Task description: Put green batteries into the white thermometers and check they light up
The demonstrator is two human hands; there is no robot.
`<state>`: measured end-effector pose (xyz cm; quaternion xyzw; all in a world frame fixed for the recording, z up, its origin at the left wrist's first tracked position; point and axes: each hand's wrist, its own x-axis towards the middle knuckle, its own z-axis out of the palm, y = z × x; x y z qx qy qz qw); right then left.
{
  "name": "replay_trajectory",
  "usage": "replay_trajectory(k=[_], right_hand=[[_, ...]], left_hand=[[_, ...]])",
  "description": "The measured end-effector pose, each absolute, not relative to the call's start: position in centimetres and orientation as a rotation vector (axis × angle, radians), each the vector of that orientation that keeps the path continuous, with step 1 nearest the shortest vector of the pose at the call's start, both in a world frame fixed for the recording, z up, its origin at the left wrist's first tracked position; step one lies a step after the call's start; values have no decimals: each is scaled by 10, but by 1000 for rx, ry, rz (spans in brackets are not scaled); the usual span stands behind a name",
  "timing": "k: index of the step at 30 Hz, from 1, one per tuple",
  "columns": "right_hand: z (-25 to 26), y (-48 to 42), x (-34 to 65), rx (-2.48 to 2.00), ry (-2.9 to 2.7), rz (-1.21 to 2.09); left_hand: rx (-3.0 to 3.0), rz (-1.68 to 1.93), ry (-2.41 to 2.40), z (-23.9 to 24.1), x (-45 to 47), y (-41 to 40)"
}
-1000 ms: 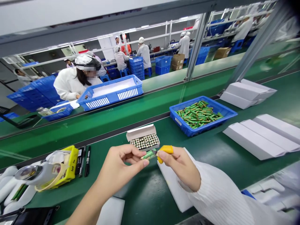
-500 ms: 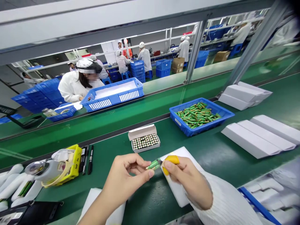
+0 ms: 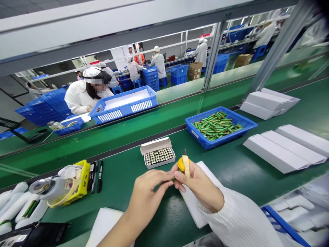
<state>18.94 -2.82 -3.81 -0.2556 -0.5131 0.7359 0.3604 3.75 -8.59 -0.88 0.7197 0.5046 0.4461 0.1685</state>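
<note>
My left hand [image 3: 150, 187] is closed, its thumb and fingertips pinching a green battery [image 3: 173, 178] that is almost wholly hidden by fingers. My right hand [image 3: 202, 181] meets it there, its fingertips touching the same spot. Tucked in the right hand is a small knife [image 3: 186, 166] with a pale handle, its dark blade pointing up and away from the battery. Yellow finger cots [image 3: 181, 164] cover part of the right fingers. Just beyond the hands stands an open white box [image 3: 159, 164] with batteries upright in rows, metal ends up.
A blue tray [image 3: 189, 125] of loose green batteries sits behind right. White boxes [image 3: 277, 152] line the right side. A white foam sheet [image 3: 196, 214] lies under my right hand. Left are a yellow basket [image 3: 83, 181] and black pens [image 3: 100, 176]. Across the bench a co-worker [image 3: 78, 96] bends over.
The knife has turned from the battery's end to point upward. My hands have come together, and the battery, plainly visible before, is now mostly covered by fingers.
</note>
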Motion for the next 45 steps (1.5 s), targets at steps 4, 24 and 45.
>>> replay_trajectory(k=[4,24,45], right_hand=[[-35,-24,202,-669,-1323,2047],[-59,99,270,-1400,-1742,77],[-33,-13,223,-938,-1887,1188]], left_hand=[[1483,956,1257,5,20,-65],[2236,643,1961,-57,-15,7],[1724,1075,1860,-27,-5,-24]])
